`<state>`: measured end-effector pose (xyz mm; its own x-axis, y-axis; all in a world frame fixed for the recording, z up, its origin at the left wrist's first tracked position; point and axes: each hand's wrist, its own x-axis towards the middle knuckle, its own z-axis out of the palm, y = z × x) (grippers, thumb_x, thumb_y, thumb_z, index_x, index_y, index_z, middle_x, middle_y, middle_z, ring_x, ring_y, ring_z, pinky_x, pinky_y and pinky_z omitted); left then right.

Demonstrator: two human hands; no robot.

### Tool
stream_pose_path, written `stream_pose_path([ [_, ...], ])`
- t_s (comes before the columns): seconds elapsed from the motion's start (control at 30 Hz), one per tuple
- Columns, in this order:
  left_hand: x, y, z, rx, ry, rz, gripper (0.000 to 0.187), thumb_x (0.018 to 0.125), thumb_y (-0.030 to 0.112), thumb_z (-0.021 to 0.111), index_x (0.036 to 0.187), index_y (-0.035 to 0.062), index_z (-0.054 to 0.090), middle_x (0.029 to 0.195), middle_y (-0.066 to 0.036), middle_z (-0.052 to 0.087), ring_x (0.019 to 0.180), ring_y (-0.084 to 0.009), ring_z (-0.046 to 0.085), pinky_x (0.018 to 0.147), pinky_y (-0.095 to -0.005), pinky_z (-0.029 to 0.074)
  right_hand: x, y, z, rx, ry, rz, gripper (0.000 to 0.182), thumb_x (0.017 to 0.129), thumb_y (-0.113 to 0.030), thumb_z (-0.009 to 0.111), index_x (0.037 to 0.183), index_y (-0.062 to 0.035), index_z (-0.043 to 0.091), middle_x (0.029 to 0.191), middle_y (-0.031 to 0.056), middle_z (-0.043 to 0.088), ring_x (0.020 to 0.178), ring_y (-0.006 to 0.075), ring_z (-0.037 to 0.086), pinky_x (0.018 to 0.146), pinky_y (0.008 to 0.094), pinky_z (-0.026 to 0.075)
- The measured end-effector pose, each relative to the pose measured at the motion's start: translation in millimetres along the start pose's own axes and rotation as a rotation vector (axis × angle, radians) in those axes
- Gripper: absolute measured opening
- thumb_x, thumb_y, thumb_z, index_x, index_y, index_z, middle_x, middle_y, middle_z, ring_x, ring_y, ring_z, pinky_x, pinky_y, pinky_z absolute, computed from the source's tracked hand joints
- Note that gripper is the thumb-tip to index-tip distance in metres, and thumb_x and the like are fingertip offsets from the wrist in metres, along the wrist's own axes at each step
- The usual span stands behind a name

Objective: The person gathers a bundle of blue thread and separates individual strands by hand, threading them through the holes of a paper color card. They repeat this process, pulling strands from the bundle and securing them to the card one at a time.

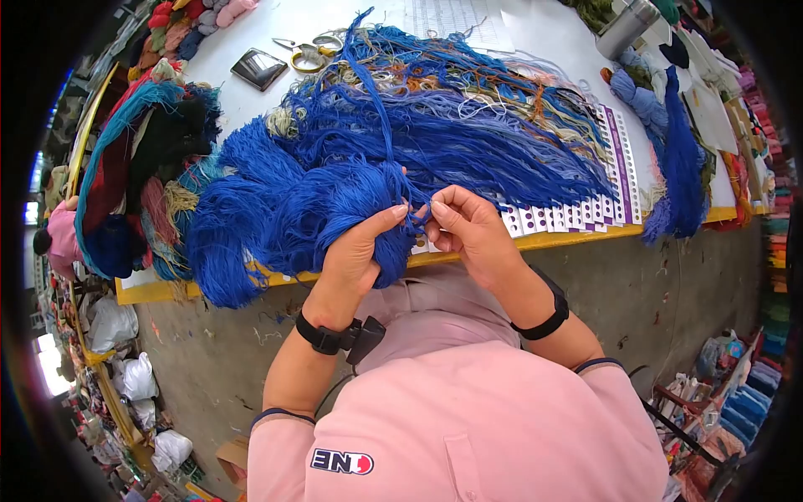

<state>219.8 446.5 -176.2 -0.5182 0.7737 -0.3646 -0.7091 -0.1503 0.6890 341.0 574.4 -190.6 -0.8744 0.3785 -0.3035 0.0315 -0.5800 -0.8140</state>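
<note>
A thick hank of blue yarn (335,197) bunches at the table's front edge. My left hand (364,243) is closed around its right end, with the thumb pressed on the strands. Close beside it, my right hand (464,222) pinches a few blue strands between thumb and fingertips. Behind my hands spread many cut lengths of blue yarn (493,159), fastened along white cards with punched holes (619,167). Multicoloured threads (502,88) lie on the far side of that spread. Strands partly hide the fingers of my left hand.
Scissors (311,57) and a dark phone-like object (258,69) lie behind the hank. Mixed yarn bundles (138,159) hang at the left edge. A metal tumbler (627,29) stands far right, near another blue hank (682,159). A person in pink (63,238) is at far left.
</note>
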Motion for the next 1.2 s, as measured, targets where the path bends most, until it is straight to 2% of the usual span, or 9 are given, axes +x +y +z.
stream_pose_path([
  [0.23,-3,0,1,0.044,-0.004,0.015,0.049,0.084,-0.005,0.065,0.131,0.0009,0.054,0.099,-0.005,0.064,0.088,-0.015,0.064,0.086,-0.0283,0.052,-2,4,-2,0.051,0.0,-0.013,0.009,0.099,-0.015,0.055,0.096,-0.0066,0.058,0.082,0.003,0.065,0.065,0.0055,0.054,0.057,0.0191,0.042],
  [0.33,-2,-2,-4,0.06,-0.017,-0.004,0.049,0.084,-0.003,0.065,0.131,0.0013,0.054,0.1,-0.004,0.065,0.088,-0.0129,0.063,0.085,-0.0268,0.051,-2,6,-5,0.09,-0.022,-0.002,0.007,0.099,-0.014,0.055,0.101,-0.0074,0.056,0.093,0.0055,0.066,0.069,0.006,0.052,0.058,0.0184,0.041],
  [0.47,-1,-3,-7,0.083,-0.024,-0.022,0.049,0.083,-0.002,0.066,0.131,0.0018,0.055,0.101,-0.003,0.065,0.088,-0.0107,0.061,0.083,-0.0244,0.05,-3,5,-4,0.131,-0.008,0.039,0.006,0.098,-0.012,0.055,0.101,-0.0071,0.056,0.094,0.0065,0.066,0.069,0.0068,0.053,0.058,0.0192,0.041],
  [0.77,-3,-3,-7,0.105,-0.013,0.047,0.049,0.083,-0.002,0.064,0.131,0.0014,0.055,0.106,-0.005,0.066,0.092,-0.0118,0.061,0.085,-0.0258,0.049,3,6,-7,0.217,0.013,0.041,0.006,0.097,-0.011,0.055,0.101,-0.0066,0.057,0.089,0.006,0.066,0.067,0.008,0.054,0.058,0.0197,0.042],
  [0.87,-3,-1,-5,0.073,-0.035,0.012,0.043,0.084,0.0,0.063,0.127,-0.0004,0.057,0.102,-0.008,0.067,0.09,-0.0143,0.064,0.083,-0.0271,0.051,1,7,-9,0.21,-0.008,0.053,0.006,0.097,-0.012,0.055,0.101,-0.0066,0.057,0.085,0.0057,0.066,0.065,0.0074,0.054,0.057,0.0192,0.041],
  [0.97,-4,-2,-3,0.051,-0.019,-0.001,0.03,0.086,0.004,0.064,0.115,-0.0017,0.061,0.096,-0.01,0.068,0.086,-0.016,0.066,0.08,-0.0277,0.052,1,10,-8,0.128,-0.001,0.033,0.007,0.098,-0.013,0.055,0.1,-0.0068,0.057,0.083,0.0057,0.067,0.064,0.0063,0.055,0.056,0.0189,0.042],
  [1.07,-5,-1,1,0.088,0.056,-0.031,0.017,0.088,0.007,0.065,0.103,-0.0008,0.065,0.094,-0.009,0.069,0.083,-0.0148,0.066,0.076,-0.0268,0.053,0,8,-6,0.069,-0.003,0.03,0.008,0.098,-0.014,0.055,0.1,-0.0067,0.058,0.083,0.005,0.067,0.064,0.0058,0.055,0.056,0.0182,0.041],
  [1.2,-5,-3,4,0.137,0.06,-0.062,0.01,0.087,0.007,0.068,0.096,0.0015,0.067,0.091,-0.006,0.069,0.082,-0.0127,0.065,0.071,-0.0245,0.052,-2,5,-2,-0.063,-0.025,0.047,0.011,0.098,-0.016,0.057,0.101,-0.0062,0.059,0.082,0.0037,0.067,0.064,0.0047,0.055,0.055,0.017,0.041],
])
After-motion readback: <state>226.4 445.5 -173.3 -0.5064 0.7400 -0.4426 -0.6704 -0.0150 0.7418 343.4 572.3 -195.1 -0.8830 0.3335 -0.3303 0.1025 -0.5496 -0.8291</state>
